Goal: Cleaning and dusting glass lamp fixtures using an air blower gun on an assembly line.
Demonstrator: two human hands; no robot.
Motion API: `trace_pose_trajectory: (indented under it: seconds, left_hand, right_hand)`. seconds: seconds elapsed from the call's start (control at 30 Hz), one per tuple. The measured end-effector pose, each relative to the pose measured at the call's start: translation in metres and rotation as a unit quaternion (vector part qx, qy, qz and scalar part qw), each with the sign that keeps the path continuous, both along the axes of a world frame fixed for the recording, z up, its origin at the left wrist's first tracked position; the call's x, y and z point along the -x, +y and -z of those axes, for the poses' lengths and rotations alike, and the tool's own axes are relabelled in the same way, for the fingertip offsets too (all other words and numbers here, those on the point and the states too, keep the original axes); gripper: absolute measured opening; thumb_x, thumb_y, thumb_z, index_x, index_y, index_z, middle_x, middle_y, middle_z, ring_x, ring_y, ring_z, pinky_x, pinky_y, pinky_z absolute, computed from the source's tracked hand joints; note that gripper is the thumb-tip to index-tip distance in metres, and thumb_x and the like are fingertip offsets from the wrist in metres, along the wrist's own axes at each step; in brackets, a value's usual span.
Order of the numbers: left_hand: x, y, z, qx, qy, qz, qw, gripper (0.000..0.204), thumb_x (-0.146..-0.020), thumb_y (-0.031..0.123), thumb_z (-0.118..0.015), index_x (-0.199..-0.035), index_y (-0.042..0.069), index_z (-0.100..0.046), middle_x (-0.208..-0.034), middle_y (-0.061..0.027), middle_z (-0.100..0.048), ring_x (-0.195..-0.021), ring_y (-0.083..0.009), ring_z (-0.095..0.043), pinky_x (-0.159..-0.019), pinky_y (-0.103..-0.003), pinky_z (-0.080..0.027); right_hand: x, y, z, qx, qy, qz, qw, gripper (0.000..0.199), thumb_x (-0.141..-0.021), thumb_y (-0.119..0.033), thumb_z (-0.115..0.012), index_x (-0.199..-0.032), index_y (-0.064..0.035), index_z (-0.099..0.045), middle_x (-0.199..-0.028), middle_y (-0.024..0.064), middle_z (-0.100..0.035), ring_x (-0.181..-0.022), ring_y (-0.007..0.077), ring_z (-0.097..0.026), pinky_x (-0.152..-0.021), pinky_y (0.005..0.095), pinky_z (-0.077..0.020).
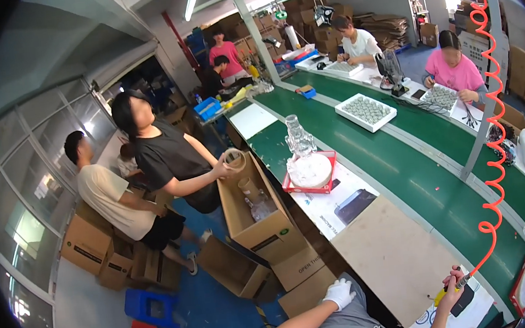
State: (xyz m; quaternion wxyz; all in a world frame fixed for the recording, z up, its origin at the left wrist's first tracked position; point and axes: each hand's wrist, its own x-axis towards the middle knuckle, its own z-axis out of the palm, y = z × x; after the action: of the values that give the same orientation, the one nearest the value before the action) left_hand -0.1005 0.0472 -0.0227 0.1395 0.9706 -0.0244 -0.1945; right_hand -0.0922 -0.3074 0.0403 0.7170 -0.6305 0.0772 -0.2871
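Observation:
My left hand (pixel 339 294) wears a white glove and rests on my grey-trousered thigh, fingers curled, holding nothing. My right hand (pixel 453 290) is closed around a tool with a yellow grip (pixel 441 296) at the near edge of the bench; a red coiled hose (pixel 491 118) runs up from it. A brown board (pixel 394 256) lies on the bench between my hands.
A green conveyor belt (pixel 421 167) runs away from me. A red tray (pixel 309 173) with a round clear part stands further along. An open cardboard box (pixel 252 212) sits left of the bench, where a person in black holds a tape roll (pixel 234 159). Other people work nearby.

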Motion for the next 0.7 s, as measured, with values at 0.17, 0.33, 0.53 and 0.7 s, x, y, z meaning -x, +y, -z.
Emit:
trace_pose_trajectory:
  seconds: [0.17,0.33,0.53,0.7]
  left_hand:
    - [-0.016,0.023,0.023,0.024,0.089,-0.105,0.990,0.054,-0.085,0.047,-0.062,-0.115,0.002,-0.061,-0.115,-0.0223,-0.063,-0.105,-0.0390,-0.062,-0.089,-0.046,-0.050]
    - [-0.032,0.023,0.028,0.002,0.148,-0.011,0.989,0.046,-0.088,0.044,-0.060,-0.107,0.002,-0.064,-0.109,-0.0208,-0.065,-0.105,-0.0369,-0.062,-0.088,-0.045,-0.049]
    - [-0.025,0.024,0.029,0.085,0.021,-0.032,0.996,0.037,-0.090,0.038,-0.058,-0.102,0.005,-0.064,-0.109,-0.0211,-0.065,-0.101,-0.0384,-0.062,-0.087,-0.046,-0.048]
    - [-0.023,0.015,0.027,0.215,-0.043,-0.136,0.966,0.034,-0.092,0.036,-0.055,-0.098,0.003,-0.062,-0.098,-0.0224,-0.065,-0.095,-0.0400,-0.061,-0.084,-0.046,-0.047]
  right_hand:
    - [-0.006,0.008,-0.008,-0.014,0.011,-0.005,1.000,0.010,-0.088,-0.001,-0.047,-0.095,0.0001,-0.054,-0.119,0.0160,-0.053,-0.064,0.0082,-0.048,-0.061,0.0224,-0.0369]
    - [0.004,0.005,0.006,0.019,-0.017,0.024,0.999,0.009,-0.094,-0.005,-0.047,-0.093,-0.0023,-0.055,-0.115,0.0118,-0.057,-0.062,0.0051,-0.048,-0.057,0.0196,-0.0343]
    - [-0.001,0.011,-0.011,-0.005,-0.008,0.022,1.000,0.009,-0.094,-0.004,-0.047,-0.091,-0.0025,-0.055,-0.114,0.0113,-0.057,-0.062,0.0051,-0.048,-0.057,0.0198,-0.0352]
    - [0.000,0.010,-0.014,0.004,0.011,0.010,1.000,0.007,-0.093,-0.006,-0.049,-0.092,-0.0022,-0.055,-0.114,0.0123,-0.057,-0.062,0.0052,-0.050,-0.057,0.0198,-0.0359]
